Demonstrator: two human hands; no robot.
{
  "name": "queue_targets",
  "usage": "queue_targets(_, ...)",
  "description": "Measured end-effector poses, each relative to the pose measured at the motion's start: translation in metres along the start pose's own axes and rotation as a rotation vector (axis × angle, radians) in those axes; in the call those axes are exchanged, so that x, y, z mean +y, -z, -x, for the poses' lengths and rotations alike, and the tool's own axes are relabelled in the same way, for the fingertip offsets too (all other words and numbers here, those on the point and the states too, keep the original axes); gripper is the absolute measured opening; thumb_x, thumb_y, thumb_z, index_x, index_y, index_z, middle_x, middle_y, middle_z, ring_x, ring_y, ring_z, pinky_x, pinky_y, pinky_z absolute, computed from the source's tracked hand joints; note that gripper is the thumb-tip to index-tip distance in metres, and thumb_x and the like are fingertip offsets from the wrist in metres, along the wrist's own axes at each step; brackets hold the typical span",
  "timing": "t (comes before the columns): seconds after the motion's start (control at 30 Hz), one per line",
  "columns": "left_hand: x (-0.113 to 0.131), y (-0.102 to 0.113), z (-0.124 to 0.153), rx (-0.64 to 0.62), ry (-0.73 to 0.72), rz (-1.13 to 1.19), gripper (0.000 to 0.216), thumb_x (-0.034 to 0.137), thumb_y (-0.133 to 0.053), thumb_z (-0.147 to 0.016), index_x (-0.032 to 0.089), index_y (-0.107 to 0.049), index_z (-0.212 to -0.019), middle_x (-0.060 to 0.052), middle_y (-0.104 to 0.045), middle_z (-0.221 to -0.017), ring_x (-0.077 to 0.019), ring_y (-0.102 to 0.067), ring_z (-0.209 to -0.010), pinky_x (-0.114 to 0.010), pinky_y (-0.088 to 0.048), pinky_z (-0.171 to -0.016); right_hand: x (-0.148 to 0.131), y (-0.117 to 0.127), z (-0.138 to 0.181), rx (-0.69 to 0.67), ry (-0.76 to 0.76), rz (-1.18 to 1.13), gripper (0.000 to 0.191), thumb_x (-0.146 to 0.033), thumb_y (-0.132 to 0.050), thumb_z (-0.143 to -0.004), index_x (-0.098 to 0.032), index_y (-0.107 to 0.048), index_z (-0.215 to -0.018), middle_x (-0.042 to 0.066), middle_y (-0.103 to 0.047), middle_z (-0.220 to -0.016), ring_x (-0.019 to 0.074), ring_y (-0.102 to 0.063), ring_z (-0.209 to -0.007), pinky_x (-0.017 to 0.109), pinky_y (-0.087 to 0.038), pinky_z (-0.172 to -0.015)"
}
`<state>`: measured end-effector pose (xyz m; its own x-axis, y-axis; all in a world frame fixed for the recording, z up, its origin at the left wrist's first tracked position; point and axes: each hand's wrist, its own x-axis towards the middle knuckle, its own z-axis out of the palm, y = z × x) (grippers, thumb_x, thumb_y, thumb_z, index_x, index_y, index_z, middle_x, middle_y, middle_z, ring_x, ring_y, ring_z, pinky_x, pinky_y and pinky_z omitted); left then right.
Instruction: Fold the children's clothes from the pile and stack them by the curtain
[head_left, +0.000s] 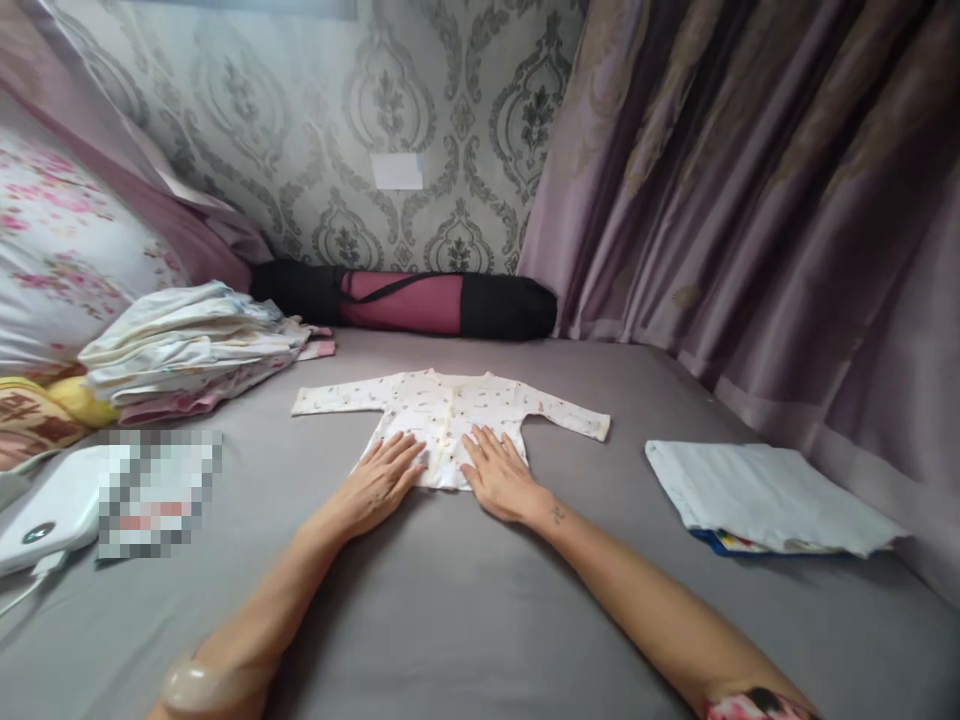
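A small white long-sleeved baby top (448,405) with a fine print lies spread flat on the grey bed sheet (465,600), both sleeves stretched out sideways. My left hand (382,478) lies flat on its lower left part, fingers stretched out. My right hand (499,474) rests flat on its lower right part, fingers spread. Neither hand grips the cloth. A pale bangle sits on my left wrist.
A pile of folded clothes (187,345) sits at the left, by a floral pillow (67,250). Folded pale cloth (765,495) lies at the right. A black and maroon roll bag (420,300) lies along the wall. White devices (52,510) sit at the left edge. Curtains (787,200) hang on the right.
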<state>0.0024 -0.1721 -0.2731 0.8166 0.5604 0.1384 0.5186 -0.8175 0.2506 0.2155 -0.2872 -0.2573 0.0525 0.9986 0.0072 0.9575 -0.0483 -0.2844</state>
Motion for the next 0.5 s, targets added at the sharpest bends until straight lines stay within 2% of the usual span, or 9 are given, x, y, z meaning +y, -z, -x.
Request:
queue_targets(0.1, -0.010, -0.002, 0.002, 0.016, 0.069, -0.049, 0.052, 0.047, -0.024, -0.098, 0.025, -0.044, -0.141, -0.004, -0.043, -0.148, -0.0205, -0.030, -0.141, -0.045, -0.021, -0.117, 0.004, -0.001, 0.002, -0.070, 0.041, -0.039, 0.063, -0.048, -0.019, -0.099, -0.013, -0.025, -0.151, 0.012, -0.012, -0.158, 0.0225, -0.005, -0.146, 0.045, -0.003, -0.117)
queue_targets(0.2, -0.018, -0.002, 0.004, 0.045, 0.088, -0.076, 0.051, 0.046, -0.025, -0.098, 0.027, -0.044, -0.141, -0.003, -0.042, -0.148, -0.0197, -0.030, -0.141, -0.045, -0.020, -0.117, 0.018, 0.012, -0.003, -0.076, 0.032, -0.074, 0.064, -0.049, -0.017, -0.098, -0.013, -0.022, -0.152, 0.011, -0.011, -0.159, 0.0207, -0.004, -0.146, 0.043, -0.003, -0.117)
queue_targets(0.27, -0.020, -0.001, 0.005, 0.073, 0.110, -0.091, 0.051, 0.046, -0.025, -0.098, 0.026, -0.046, -0.140, -0.003, -0.042, -0.148, -0.0207, -0.032, -0.140, -0.045, -0.022, -0.116, 0.038, 0.023, -0.009, -0.004, -0.078, -0.039, 0.063, -0.046, -0.017, -0.099, -0.011, -0.021, -0.151, 0.011, -0.012, -0.159, 0.0214, -0.004, -0.146, 0.043, -0.001, -0.117)
queue_targets(0.4, -0.025, -0.002, 0.005, 0.118, 0.151, -0.103, 0.051, 0.045, -0.025, -0.097, 0.025, -0.047, -0.138, -0.003, -0.041, -0.148, -0.0209, -0.033, -0.139, -0.045, -0.024, -0.115, 0.087, 0.031, -0.018, 0.102, -0.413, 0.076, 0.061, -0.042, -0.018, -0.099, -0.009, -0.025, -0.150, 0.014, -0.013, -0.158, 0.0263, -0.006, -0.146, 0.049, -0.002, -0.116)
queue_targets(0.5, -0.031, -0.006, 0.005, 0.111, 0.164, -0.093, 0.051, 0.046, -0.024, -0.097, 0.025, -0.046, -0.139, -0.003, -0.041, -0.148, -0.0207, -0.033, -0.140, -0.045, -0.024, -0.115, 0.111, 0.023, -0.017, 0.085, -0.493, 0.122, 0.062, -0.044, -0.017, -0.099, -0.011, -0.025, -0.150, 0.013, -0.015, -0.158, 0.0271, -0.008, -0.145, 0.050, -0.004, -0.115)
